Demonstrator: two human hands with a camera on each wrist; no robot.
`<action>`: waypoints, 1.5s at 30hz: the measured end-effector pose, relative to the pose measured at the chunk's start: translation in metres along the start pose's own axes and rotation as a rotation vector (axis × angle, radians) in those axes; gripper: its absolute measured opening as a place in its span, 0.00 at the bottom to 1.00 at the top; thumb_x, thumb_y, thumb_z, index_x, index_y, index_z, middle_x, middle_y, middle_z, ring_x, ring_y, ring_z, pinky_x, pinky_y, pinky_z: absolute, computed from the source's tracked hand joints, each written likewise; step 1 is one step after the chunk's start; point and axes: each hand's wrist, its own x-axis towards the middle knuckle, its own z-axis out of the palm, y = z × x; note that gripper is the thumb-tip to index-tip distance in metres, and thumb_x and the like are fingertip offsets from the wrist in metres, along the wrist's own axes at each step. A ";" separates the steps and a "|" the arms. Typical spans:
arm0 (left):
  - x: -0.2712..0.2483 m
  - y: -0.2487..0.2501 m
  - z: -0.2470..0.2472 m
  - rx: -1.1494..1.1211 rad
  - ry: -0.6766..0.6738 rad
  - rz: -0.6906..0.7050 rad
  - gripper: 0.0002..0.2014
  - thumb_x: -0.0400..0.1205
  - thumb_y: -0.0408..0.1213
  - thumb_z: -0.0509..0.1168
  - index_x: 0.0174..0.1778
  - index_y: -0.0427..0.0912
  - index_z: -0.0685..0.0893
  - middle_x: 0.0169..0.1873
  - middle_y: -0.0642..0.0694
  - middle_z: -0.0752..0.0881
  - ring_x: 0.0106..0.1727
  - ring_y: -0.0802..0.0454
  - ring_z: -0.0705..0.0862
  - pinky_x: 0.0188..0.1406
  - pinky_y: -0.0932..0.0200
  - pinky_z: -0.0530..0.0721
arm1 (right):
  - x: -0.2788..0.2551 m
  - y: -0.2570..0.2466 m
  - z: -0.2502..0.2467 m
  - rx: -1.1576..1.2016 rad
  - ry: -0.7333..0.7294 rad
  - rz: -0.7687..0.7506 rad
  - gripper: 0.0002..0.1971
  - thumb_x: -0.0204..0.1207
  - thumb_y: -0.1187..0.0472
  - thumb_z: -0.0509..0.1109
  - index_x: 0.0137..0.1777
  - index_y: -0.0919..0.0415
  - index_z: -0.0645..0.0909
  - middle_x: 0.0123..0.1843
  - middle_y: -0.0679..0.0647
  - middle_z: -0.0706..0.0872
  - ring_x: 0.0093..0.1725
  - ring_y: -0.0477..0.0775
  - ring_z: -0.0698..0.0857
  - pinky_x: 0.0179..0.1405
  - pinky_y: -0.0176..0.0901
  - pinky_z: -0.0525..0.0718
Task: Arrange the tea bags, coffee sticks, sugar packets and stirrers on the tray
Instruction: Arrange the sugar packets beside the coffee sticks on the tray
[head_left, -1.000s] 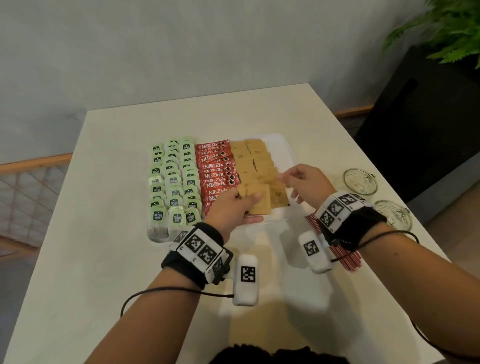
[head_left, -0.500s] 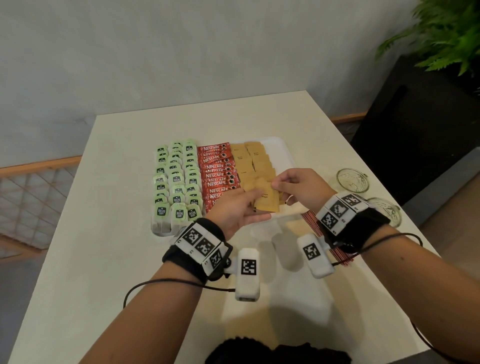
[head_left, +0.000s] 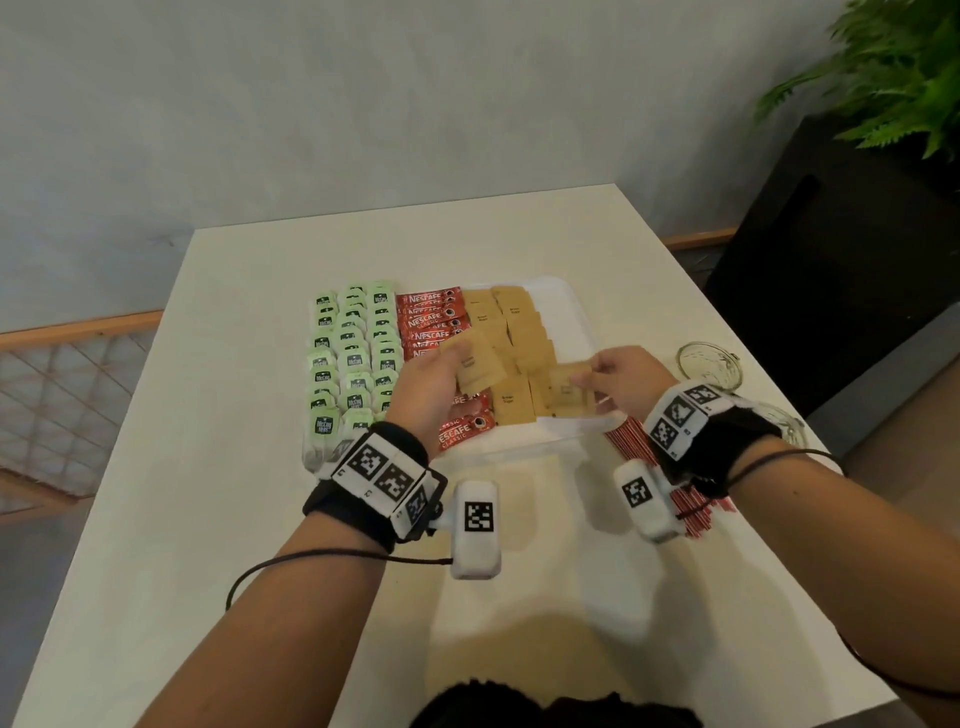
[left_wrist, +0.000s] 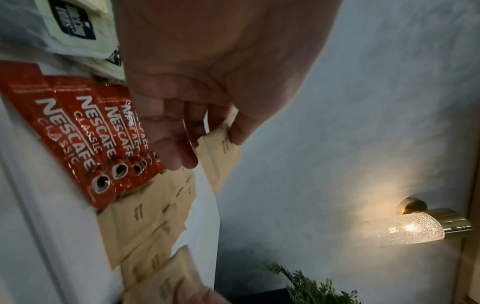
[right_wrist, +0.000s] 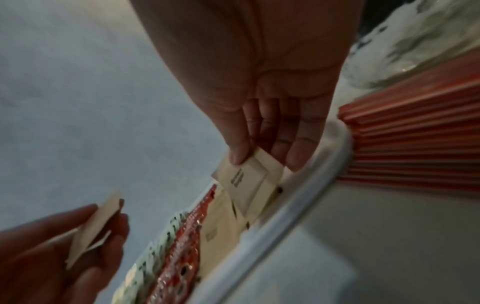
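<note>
Grey wall (head_left: 363, 104), lit sconce (left_wrist: 410, 228), fern (head_left: 898, 67) on blk cabinet (head_left: 831, 270).

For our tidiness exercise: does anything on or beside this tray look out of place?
Yes. The bundle of red stirrers lies on the cream table beside the white tray, not on it. The brown sugar packets overlap unevenly, unlike the green tea bags.

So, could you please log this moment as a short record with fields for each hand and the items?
left hand: holds a few brown sugar packets above the tray
right hand: pinches one sugar packet low over the sugar rows
tray: white, on the table
tea bags: green, left columns
coffee sticks: red, middle column
stirrers: red, on the table beside the tray
</note>
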 end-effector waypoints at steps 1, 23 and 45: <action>0.001 0.001 -0.002 0.012 0.011 -0.008 0.08 0.87 0.42 0.61 0.55 0.44 0.83 0.46 0.47 0.87 0.44 0.52 0.87 0.35 0.59 0.88 | -0.002 0.004 0.004 -0.039 -0.028 0.021 0.10 0.78 0.56 0.73 0.42 0.63 0.84 0.40 0.57 0.89 0.37 0.55 0.89 0.41 0.47 0.88; 0.003 -0.011 -0.010 0.500 -0.078 0.209 0.10 0.80 0.46 0.72 0.42 0.42 0.87 0.29 0.51 0.81 0.33 0.52 0.77 0.38 0.53 0.80 | -0.003 -0.010 0.015 0.018 0.131 -0.095 0.19 0.70 0.41 0.76 0.45 0.58 0.84 0.41 0.52 0.88 0.37 0.50 0.85 0.36 0.38 0.78; 0.021 -0.018 -0.014 1.345 0.141 0.406 0.11 0.79 0.47 0.69 0.57 0.59 0.83 0.58 0.55 0.85 0.65 0.49 0.78 0.70 0.42 0.71 | -0.013 -0.012 0.050 -0.221 -0.017 -0.037 0.10 0.75 0.54 0.76 0.41 0.62 0.86 0.35 0.47 0.85 0.38 0.48 0.82 0.37 0.38 0.79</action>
